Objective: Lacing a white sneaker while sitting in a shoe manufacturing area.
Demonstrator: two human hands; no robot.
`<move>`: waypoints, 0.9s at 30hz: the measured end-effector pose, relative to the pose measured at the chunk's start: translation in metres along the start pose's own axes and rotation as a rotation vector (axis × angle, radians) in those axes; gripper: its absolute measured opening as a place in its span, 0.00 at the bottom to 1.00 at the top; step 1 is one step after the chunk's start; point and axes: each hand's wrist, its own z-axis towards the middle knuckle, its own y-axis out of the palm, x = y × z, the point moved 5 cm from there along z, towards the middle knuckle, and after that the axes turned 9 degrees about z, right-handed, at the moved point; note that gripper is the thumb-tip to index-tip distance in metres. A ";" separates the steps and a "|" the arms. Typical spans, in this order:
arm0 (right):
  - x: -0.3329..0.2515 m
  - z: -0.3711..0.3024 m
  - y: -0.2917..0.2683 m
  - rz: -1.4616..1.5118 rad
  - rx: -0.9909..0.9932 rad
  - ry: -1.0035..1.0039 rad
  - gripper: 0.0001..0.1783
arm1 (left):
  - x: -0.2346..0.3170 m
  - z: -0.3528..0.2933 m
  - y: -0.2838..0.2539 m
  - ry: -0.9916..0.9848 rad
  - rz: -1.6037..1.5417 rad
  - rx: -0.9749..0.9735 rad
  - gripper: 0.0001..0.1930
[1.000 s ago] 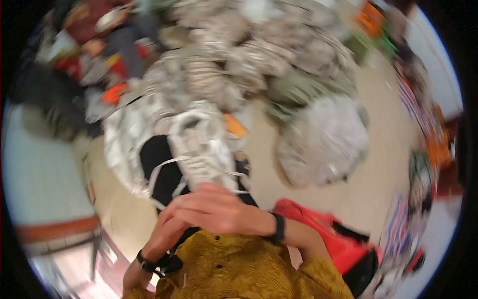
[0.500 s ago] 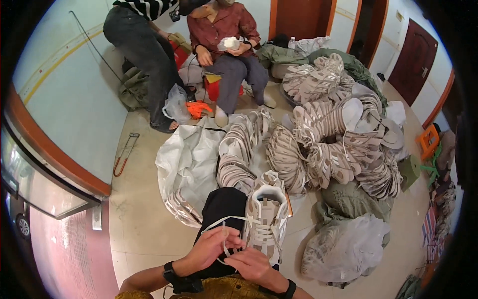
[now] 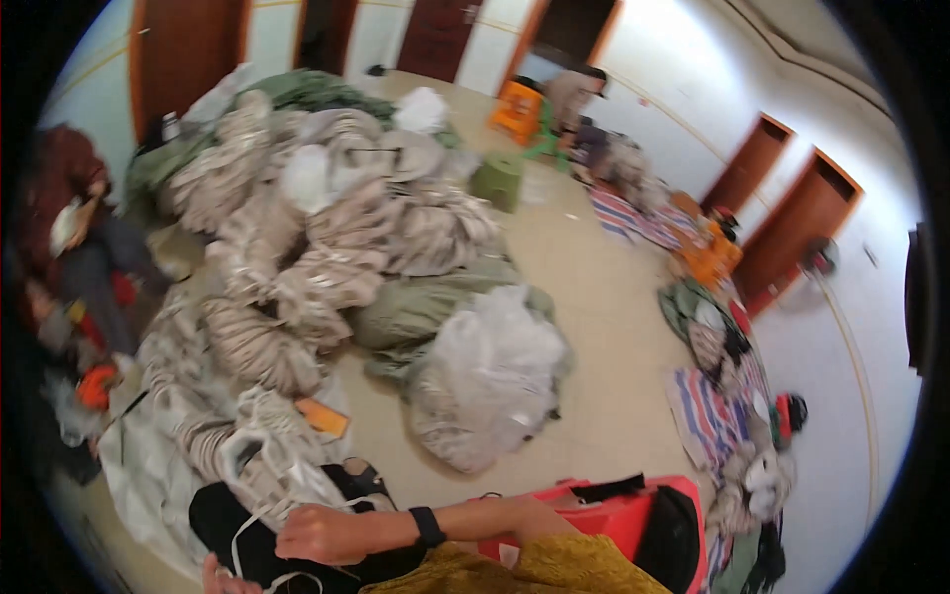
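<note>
A beige-and-white lace-up shoe [image 3: 287,473] rests on my lap beside dark fabric [image 3: 220,515], its opening facing up. A pale shoelace [image 3: 236,546] runs from it down to my hands. My right hand [image 3: 322,535], a dark band on its wrist, is closed in a fist on the lace near the shoe's front. At the lower edge my left hand [image 3: 228,579] shows only in part; its fingers are bent by the lace, which seems pinched there. Motion blur softens the fingertips.
Stacked shoe uppers [image 3: 346,238] fill the floor ahead, with a clear plastic bag [image 3: 485,371] nearer. A red seat-like object [image 3: 594,515] is beside my right arm. A person [image 3: 74,218] sits at far left, another [image 3: 574,99] at the back. Striped cloth [image 3: 708,416] lies right.
My view has swung to the right, so the shoe and hands now appear lower left. The red object and right-hand wall have come into view. My hands remain near the lace.
</note>
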 end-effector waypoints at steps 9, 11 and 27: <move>0.024 0.017 -0.105 -0.278 0.216 0.040 0.04 | 0.006 0.006 0.035 -0.098 0.065 0.031 0.21; 0.026 0.021 -0.118 -0.214 0.274 0.066 0.04 | 0.010 0.006 0.049 -0.078 0.125 0.066 0.21; 0.048 0.034 -0.112 -0.256 0.042 0.027 0.05 | 0.016 0.007 0.053 0.191 0.613 0.008 0.19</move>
